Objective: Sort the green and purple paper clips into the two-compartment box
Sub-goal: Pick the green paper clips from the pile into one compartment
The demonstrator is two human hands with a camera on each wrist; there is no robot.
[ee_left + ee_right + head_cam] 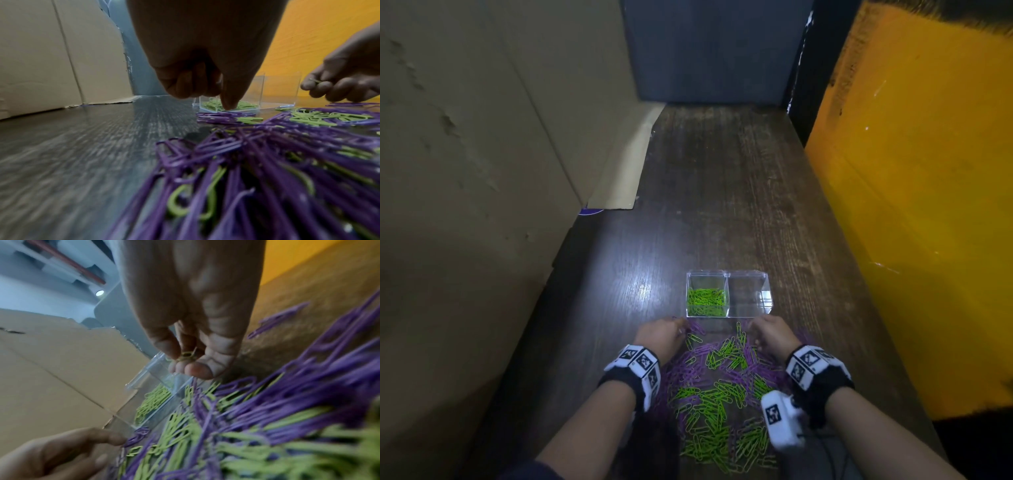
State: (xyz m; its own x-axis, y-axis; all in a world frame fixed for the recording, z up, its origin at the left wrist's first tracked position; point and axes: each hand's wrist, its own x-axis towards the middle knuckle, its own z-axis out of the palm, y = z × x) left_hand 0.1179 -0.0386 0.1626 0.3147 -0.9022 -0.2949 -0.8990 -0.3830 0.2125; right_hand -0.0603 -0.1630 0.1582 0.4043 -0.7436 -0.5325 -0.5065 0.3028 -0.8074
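A clear two-compartment box [729, 274] stands on the dark wooden table. Its left compartment holds green clips [705, 301]; its right one looks empty. A mixed pile of green and purple paper clips [722, 387] lies in front of the box. My right hand [185, 360] hovers over the pile's far right edge and pinches a green clip [186, 356] between thumb and fingers. My left hand [224, 104] is at the pile's far left edge, its index finger pointing down at some purple clips [224, 116]. I see nothing held in it.
A cardboard wall [482, 154] runs along the left of the table and a yellow panel [914, 205] along the right. A dark panel [715, 51] closes the far end. Bare table [722, 188] stretches beyond the box.
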